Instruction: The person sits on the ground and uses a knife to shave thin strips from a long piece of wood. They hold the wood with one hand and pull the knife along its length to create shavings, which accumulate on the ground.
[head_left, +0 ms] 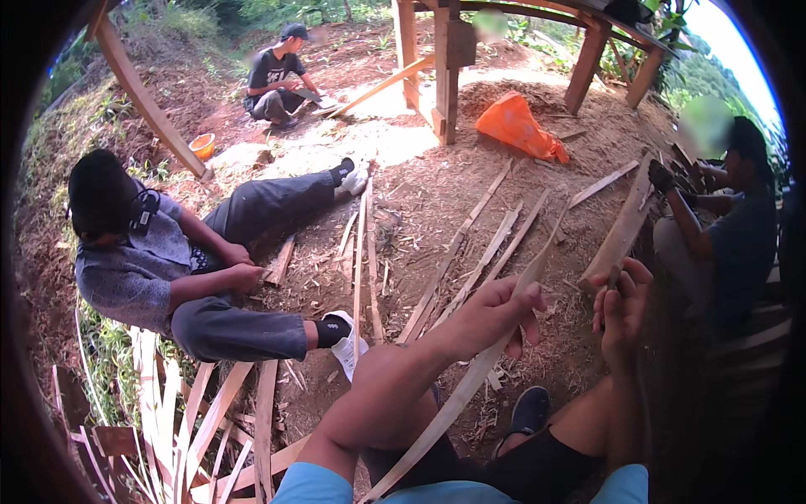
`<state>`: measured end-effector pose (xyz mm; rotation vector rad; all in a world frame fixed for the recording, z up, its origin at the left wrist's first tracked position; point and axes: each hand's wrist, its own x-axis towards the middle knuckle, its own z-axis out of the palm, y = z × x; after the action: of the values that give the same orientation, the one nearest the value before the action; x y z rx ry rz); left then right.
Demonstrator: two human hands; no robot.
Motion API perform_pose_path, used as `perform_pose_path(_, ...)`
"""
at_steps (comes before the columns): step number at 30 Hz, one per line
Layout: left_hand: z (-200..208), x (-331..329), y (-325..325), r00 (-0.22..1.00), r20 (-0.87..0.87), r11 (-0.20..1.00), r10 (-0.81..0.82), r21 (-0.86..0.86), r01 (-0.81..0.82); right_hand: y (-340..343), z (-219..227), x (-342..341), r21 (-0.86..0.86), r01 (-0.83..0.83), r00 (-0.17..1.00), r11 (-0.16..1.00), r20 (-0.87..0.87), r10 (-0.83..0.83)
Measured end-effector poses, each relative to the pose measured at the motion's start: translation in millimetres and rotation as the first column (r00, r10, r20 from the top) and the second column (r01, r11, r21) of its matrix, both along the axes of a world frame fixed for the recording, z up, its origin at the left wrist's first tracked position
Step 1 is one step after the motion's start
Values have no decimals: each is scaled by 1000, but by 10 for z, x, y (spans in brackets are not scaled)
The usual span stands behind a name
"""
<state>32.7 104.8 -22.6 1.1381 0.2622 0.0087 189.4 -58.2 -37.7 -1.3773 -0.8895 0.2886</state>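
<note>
A long, thin, pale strip of wood or bamboo point(453, 405) slants up from the lower edge, passes my left hand and narrows toward its far end. My left hand point(502, 312) is closed round it, thumb on top and fingers curled beneath. To the right, apart from the strip, my right hand point(623, 309) is raised with bent fingers. Thumb and fingers pinch a small, dark, narrow thing point(614, 277); its kind is too unclear to name. Both my forearms come up from the lower edge, over my bent legs.
Several split strips point(457, 244) lie on the dirt ahead; more are heaped at lower left point(210, 412). One person point(143, 244) sits at left, legs stretched out. Another point(726, 210) works at a plank point(621, 227) on the right. Farther off are a crouching person point(281, 80), an orange sack point(516, 126) and wooden posts point(445, 76).
</note>
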Motion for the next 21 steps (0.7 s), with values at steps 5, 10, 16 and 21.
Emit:
perform_pose_path(5,4,107,-255,991,-37,991,130,33,-129,49,191,77,85,173,963,981,194,-187)
perform_pose_path(10,-25,155,-481,988,-152,991,19,-127,-39,-23,258,-62,-46,53,761,998,648,-10)
perform_pose_path(16,-51,24,-657,996,-26,916,-89,-396,71,-181,257,-4,2,150,779,989,615,-119)
perform_pose_path(21,-86,-33,-795,989,57,832,-135,-535,144,-276,322,-151,54,157,686,986,712,-148)
